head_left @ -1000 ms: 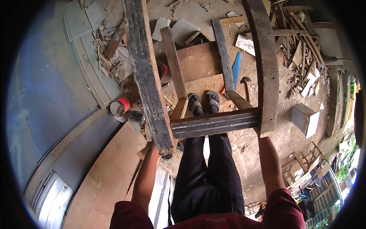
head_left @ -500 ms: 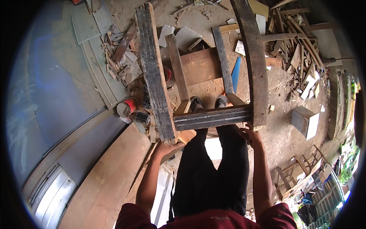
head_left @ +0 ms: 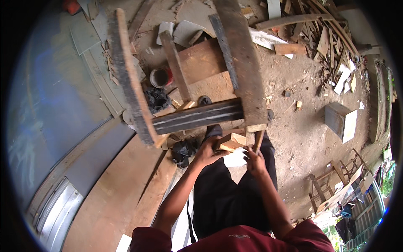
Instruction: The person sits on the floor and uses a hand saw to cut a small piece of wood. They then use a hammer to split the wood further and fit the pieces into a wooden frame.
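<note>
A weathered wooden frame stands before me: a dark left beam (head_left: 135, 90), a dark crossbar (head_left: 197, 116) with pale streaks, and a broad brown right beam (head_left: 245, 67). My left hand (head_left: 208, 152) is closed on the side of a pale wooden block (head_left: 231, 143), just below the crossbar. Whether that block is joined to the frame is unclear. My right hand (head_left: 255, 161) grips the lower end of a slim wooden stick (head_left: 260, 140) under the right beam's near end. The stick's upper end is hidden by that beam.
A long brown board (head_left: 113, 189) lies at the left by a bluish wall. Beyond the frame are a red tin (head_left: 161, 77) and a black plastic bag (head_left: 157, 101). Scrap wood (head_left: 329, 50) is heaped at the far right, and a grey box (head_left: 338, 119) sits nearer.
The frame now appears farther left and tilted in view. My hands have left its two near corners and come together; the left now holds a wooden block, the right a stick.
</note>
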`<state>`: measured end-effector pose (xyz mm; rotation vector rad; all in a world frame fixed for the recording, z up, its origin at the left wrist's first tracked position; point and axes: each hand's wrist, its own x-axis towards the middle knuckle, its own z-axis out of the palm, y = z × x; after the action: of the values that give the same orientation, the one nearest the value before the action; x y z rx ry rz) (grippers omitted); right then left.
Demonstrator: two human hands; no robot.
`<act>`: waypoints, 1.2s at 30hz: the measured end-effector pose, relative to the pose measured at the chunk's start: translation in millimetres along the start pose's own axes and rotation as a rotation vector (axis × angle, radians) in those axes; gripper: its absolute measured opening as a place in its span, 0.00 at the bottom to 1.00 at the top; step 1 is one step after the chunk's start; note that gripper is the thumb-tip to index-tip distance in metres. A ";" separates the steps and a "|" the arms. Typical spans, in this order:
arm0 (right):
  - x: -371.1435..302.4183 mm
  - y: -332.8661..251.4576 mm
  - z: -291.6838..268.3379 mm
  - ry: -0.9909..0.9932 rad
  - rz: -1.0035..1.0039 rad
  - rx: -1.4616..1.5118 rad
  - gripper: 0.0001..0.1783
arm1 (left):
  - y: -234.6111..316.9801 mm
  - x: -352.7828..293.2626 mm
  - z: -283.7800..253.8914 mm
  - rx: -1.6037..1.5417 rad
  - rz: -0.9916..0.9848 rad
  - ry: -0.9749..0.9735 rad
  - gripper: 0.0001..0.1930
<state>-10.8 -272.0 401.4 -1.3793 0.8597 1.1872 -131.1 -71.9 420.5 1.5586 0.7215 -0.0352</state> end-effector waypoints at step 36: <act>523.1 -208.4 -243.9 0.075 -0.839 -1.795 0.19 | -115.3 202.7 157.0 1.105 0.404 -0.657 0.29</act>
<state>361.0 -415.6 -65.2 -2.6869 -1.1415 1.0507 39.7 -136.4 206.7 2.5094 -0.2347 -0.7086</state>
